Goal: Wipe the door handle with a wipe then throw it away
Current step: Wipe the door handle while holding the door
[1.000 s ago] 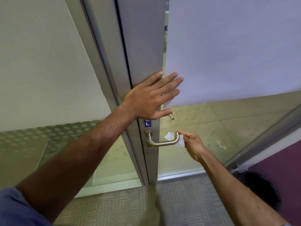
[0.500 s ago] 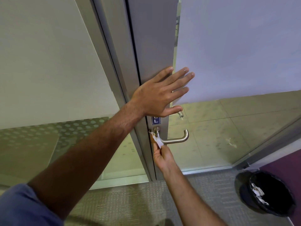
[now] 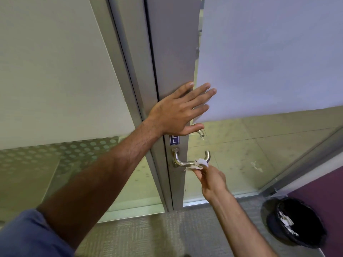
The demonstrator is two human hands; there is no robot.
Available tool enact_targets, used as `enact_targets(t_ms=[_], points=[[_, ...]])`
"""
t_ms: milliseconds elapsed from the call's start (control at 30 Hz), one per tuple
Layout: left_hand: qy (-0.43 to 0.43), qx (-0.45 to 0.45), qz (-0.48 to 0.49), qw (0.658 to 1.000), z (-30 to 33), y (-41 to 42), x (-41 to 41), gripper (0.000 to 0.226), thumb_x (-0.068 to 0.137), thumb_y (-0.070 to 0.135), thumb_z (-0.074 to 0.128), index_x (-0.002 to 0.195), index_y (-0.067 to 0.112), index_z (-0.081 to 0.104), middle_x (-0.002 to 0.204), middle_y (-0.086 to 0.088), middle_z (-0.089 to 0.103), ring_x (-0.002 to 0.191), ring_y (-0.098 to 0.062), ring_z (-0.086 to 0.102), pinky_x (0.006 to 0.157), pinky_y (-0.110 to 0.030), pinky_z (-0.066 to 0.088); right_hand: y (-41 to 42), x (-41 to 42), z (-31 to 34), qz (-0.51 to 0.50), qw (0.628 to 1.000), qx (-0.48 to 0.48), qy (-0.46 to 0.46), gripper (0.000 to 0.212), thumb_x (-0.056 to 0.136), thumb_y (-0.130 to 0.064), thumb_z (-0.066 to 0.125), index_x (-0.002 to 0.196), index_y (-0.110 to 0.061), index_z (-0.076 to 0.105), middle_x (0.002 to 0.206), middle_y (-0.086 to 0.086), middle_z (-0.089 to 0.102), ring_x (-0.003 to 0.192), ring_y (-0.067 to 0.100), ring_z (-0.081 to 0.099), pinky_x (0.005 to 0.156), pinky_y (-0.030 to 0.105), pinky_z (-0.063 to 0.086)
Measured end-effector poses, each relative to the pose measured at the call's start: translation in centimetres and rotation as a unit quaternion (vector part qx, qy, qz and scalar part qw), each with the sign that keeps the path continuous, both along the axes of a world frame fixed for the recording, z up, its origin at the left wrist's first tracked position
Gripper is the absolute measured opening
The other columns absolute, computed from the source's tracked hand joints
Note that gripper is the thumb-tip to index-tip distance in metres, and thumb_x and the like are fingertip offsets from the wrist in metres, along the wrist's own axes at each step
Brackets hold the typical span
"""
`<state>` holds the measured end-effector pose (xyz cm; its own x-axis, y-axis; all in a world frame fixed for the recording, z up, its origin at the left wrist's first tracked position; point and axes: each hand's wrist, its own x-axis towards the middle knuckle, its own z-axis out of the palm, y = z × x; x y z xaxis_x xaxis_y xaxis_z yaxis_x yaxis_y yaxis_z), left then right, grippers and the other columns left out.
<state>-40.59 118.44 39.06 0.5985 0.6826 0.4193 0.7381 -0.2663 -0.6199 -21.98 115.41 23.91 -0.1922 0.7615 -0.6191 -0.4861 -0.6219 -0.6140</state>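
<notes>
Two hands are at work on one door. The left hand (image 3: 179, 110) lies flat against the metal door frame (image 3: 172, 52), its grip spread apart, four fingers fanned onto the frosted panel (image 3: 269, 52) and the thumb pointing right below them. The right hand (image 3: 210, 179) has its grip pinched together on one crumpled white wipe (image 3: 200, 163), pressed against the horizontal bar of the one near door handle (image 3: 191, 160), toward its right bend. A second handle's tip (image 3: 201, 133) shows through the glass, just under the left thumb. One small blue label (image 3: 174, 140) sits above the handle. One black-lined bin (image 3: 295, 223) stands on the carpet at lower right, with several white scraps inside.
</notes>
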Motion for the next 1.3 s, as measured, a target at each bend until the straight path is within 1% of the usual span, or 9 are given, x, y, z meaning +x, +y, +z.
enact_targets(t_ms=[133,233,333,467,667,900,967,1200,1300], points=[[0.003,0.008,-0.005,1.000,0.1,0.0,-0.1,0.061,0.106,0.061,0.038,0.131,0.013,0.065,0.168,-0.014,0.032,0.157,-0.030,0.027,0.127,-0.050,0.015,0.0,-1.8,1.5,0.105,0.961,0.219,-0.134,0.023,0.081,0.011,0.066,0.077,-0.007,0.079,0.076,0.004,0.077,0.067,0.016,0.073,0.063,0.030,0.062],[0.003,-0.001,-0.002,1.000,0.2,0.1,0.0,0.061,0.106,0.061,0.037,0.131,0.013,0.064,0.168,-0.014,0.031,0.158,-0.030,0.026,0.127,-0.051,0.014,2.4,-3.8,1.5,0.258,0.837,0.375,-0.302,0.030,0.087,0.009,0.056,0.084,-0.012,0.078,0.087,0.001,0.076,0.081,0.014,0.071,0.071,0.028,0.058],[0.011,0.002,0.000,1.000,-0.1,0.0,-0.1,0.062,0.106,0.062,0.035,0.131,0.013,0.065,0.169,-0.013,0.030,0.158,-0.030,0.025,0.127,-0.050,0.012,3.5,-5.5,0.2,0.310,0.690,0.503,-0.417,0.018,0.086,0.005,0.060,0.086,-0.008,0.073,0.097,0.007,0.069,0.087,0.023,0.066,0.077,0.034,0.055],[0.010,0.001,0.000,1.000,-0.1,0.3,-0.1,0.063,0.106,0.063,0.033,0.129,0.013,0.065,0.169,-0.013,0.029,0.158,-0.030,0.024,0.127,-0.050,0.009,4.2,-6.0,-2.1,0.346,0.599,0.517,-0.504,0.012,0.091,-0.029,0.048,0.090,-0.025,0.059,0.087,-0.016,0.059,0.082,0.020,0.060,0.071,0.040,0.052],[0.012,0.003,0.003,1.000,-0.3,0.4,-0.2,0.064,0.106,0.064,0.033,0.128,0.013,0.065,0.170,-0.012,0.028,0.158,-0.029,0.024,0.127,-0.050,0.008,3.1,-5.7,-2.4,0.329,0.551,0.547,-0.538,0.018,0.090,-0.027,0.068,0.099,-0.012,0.072,0.097,0.003,0.060,0.082,0.016,0.057,0.071,0.031,0.055],[0.007,0.000,0.007,1.000,-0.2,0.3,-0.1,0.063,0.106,0.063,0.033,0.128,0.013,0.066,0.170,-0.012,0.028,0.158,-0.029,0.024,0.127,-0.050,0.012,2.3,-7.0,-1.2,0.318,0.525,0.560,-0.556,0.015,0.091,-0.016,0.067,0.103,-0.007,0.069,0.100,0.011,0.064,0.083,0.024,0.061,0.071,0.035,0.055],[0.007,0.001,0.005,1.000,-0.1,0.3,-0.1,0.063,0.106,0.063,0.034,0.127,0.013,0.066,0.169,-0.012,0.029,0.158,-0.029,0.025,0.127,-0.050,0.011,2.4,-7.1,-1.1,0.342,0.469,0.580,-0.571,0.018,0.089,-0.012,0.069,0.106,-0.005,0.067,0.103,0.012,0.064,0.083,0.024,0.062,0.071,0.036,0.057],[-0.008,0.002,-0.002,1.000,0.0,0.1,-0.1,0.062,0.106,0.063,0.036,0.125,0.013,0.067,0.169,-0.011,0.031,0.158,-0.029,0.026,0.127,-0.050,0.013,4.9,-0.9,-0.8,0.458,0.178,0.728,-0.479,0.030,0.081,-0.002,0.072,0.110,-0.008,0.065,0.112,0.008,0.053,0.100,0.025,0.053,0.061,0.037,0.055],[-0.009,0.005,-0.004,1.000,-0.1,0.1,-0.2,0.062,0.106,0.063,0.036,0.125,0.013,0.068,0.168,-0.011,0.032,0.158,-0.029,0.026,0.127,-0.050,0.013,7.6,2.3,0.0,0.458,0.142,0.741,-0.471,0.016,0.088,-0.010,0.065,0.104,-0.012,0.067,0.103,0.006,0.059,0.097,0.025,0.055,0.057,0.038,0.051]])
